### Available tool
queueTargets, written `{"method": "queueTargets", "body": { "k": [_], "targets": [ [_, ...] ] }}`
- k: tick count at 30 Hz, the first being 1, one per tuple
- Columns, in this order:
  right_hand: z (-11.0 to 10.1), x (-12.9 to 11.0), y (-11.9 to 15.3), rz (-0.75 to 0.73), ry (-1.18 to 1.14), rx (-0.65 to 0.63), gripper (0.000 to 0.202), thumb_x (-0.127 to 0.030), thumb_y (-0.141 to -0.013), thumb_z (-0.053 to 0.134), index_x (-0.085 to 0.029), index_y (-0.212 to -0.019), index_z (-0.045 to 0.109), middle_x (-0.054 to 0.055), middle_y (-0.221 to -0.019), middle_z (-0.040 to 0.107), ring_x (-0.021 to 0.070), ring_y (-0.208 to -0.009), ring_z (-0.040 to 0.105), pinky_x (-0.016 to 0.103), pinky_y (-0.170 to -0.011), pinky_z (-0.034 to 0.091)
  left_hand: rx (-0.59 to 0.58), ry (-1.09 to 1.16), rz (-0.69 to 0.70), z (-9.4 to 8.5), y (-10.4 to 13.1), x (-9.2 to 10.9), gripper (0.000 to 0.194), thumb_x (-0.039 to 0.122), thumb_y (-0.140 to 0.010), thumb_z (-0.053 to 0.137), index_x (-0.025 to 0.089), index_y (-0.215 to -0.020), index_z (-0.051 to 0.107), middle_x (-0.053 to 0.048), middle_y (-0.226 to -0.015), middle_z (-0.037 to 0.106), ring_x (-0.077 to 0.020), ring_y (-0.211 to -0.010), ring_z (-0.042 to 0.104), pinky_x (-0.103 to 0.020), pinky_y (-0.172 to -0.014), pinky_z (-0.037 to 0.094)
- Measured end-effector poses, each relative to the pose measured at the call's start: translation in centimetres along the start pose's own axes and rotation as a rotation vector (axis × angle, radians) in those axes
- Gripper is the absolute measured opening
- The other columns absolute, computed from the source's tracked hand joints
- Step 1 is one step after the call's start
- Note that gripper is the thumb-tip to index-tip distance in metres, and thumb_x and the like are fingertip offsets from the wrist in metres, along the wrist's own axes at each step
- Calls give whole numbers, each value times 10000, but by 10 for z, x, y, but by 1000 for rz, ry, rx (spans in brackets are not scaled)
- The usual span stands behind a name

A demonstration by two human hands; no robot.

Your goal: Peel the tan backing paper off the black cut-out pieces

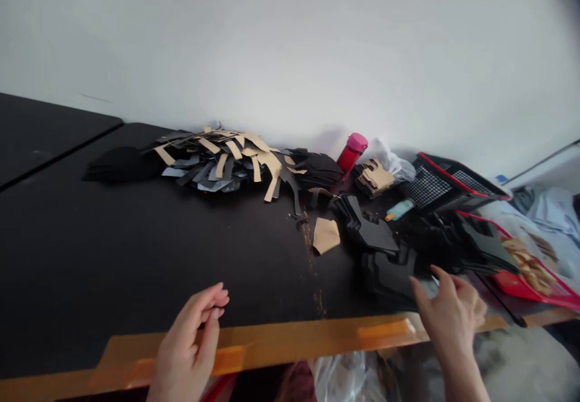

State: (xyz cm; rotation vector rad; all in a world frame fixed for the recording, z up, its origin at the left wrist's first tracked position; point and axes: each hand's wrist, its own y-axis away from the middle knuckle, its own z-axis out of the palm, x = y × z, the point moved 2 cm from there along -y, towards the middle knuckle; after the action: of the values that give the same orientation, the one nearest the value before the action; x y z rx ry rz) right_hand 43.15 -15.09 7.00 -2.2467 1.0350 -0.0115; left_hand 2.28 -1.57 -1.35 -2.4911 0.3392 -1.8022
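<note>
Left fingers [206, 297] curved narrowly apart above the tabletop [158, 251] while right fingers [446, 283] gaped wider beside stacked black pieces [392, 276].

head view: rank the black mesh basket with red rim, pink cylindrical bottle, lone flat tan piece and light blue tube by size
Black mesh basket with red rim
Pink cylindrical bottle and lone flat tan piece: too alike to rank
Light blue tube with orange tip
</note>
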Motion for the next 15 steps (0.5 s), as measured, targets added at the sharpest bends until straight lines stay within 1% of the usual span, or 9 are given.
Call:
{"method": "queueTargets", "body": {
  "k": [1, 2, 3, 5, 7, 9, 10, 12, 15],
  "targets": [
    [1, -12, 2, -105, 25, 87, 501, -545, -767, 501, -157, -1056, 631, 168, -1038, 562, 380, -1043, 483, 573, -913, 329, 11, -16, 37, 0, 0, -1, 282, 296, -903, 457, 275, -1179, 508, -39, -1092, 601, -172, -930, 635, -280, -801, 557],
    [2, -27, 3, -207, -3, 136, 466, -517, -806, 473, -158, -1060, 627, 162, -1045, 562, 358, -1036, 493, 551, -918, 337, 25, -37, 78, 0, 0, -1, 276, 281, -904, 453, 271, -1173, 515, -37, -1078, 607, -162, -915, 639, -268, -790, 561],
    [5, -46, 5, -307, -67, 142, 419, -481, -832, 468, -160, -1051, 625, 149, -1027, 573, 329, -1007, 515, 518, -914, 358, 37, -64, 120, 0, 0, 0, 270, 263, -905, 450, 268, -1165, 522, -34, -1066, 613, -154, -908, 641, -256, -785, 562],
    [13, -90, 8, -491, -222, 64, 320, -399, -858, 486, -169, -1038, 617, 122, -996, 597, 276, -961, 542, 454, -898, 394, 55, -121, 190, 0, 0, 3, 268, 227, -904, 445, 266, -1156, 528, -29, -1051, 623, -139, -907, 642, -236, -795, 556],
    [28, -137, 10, -605, -334, -83, 264, -332, -868, 493, -183, -1056, 600, 109, -1023, 602, 255, -986, 537, 419, -887, 413, 70, -157, 244, 1, 0, 7, 267, 203, -902, 441, 259, -1146, 533, -29, -1038, 630, -130, -903, 644, -221, -802, 551],
    [51, -182, 9, -649, -346, -234, 239, -291, -867, 503, -186, -1061, 595, 104, -1058, 600, 250, -1028, 526, 407, -903, 413, 82, -172, 285, 0, 0, 10, 267, 190, -901, 433, 249, -1142, 533, -32, -1024, 636, -126, -890, 648, -213, -801, 551],
    [64, -202, 6, -658, -331, -279, 241, -270, -860, 518, -185, -1073, 593, 101, -1068, 600, 247, -1034, 527, 397, -905, 417, 89, -177, 305, 0, 0, 11, 268, 185, -900, 432, 243, -1142, 532, -33, -1015, 639, -126, -882, 651, -213, -801, 552],
    [92, -238, -4, -637, -292, -318, 297, -230, -843, 549, -146, -1128, 566, 123, -1101, 586, 253, -1048, 524, 386, -907, 423, 96, -181, 324, -1, 1, 11, 263, 181, -897, 434, 236, -1132, 538, -35, -1003, 647, -132, -883, 655, -219, -811, 551],
    [131, -277, -27, -561, -216, -342, 417, -168, -842, 562, -57, -1234, 477, 188, -1175, 536, 266, -1092, 508, 380, -908, 431, 100, -160, 323, -1, 1, 13, 244, 197, -893, 448, 232, -1106, 562, -40, -1009, 661, -146, -897, 662, -216, -804, 555]
  ]
}}
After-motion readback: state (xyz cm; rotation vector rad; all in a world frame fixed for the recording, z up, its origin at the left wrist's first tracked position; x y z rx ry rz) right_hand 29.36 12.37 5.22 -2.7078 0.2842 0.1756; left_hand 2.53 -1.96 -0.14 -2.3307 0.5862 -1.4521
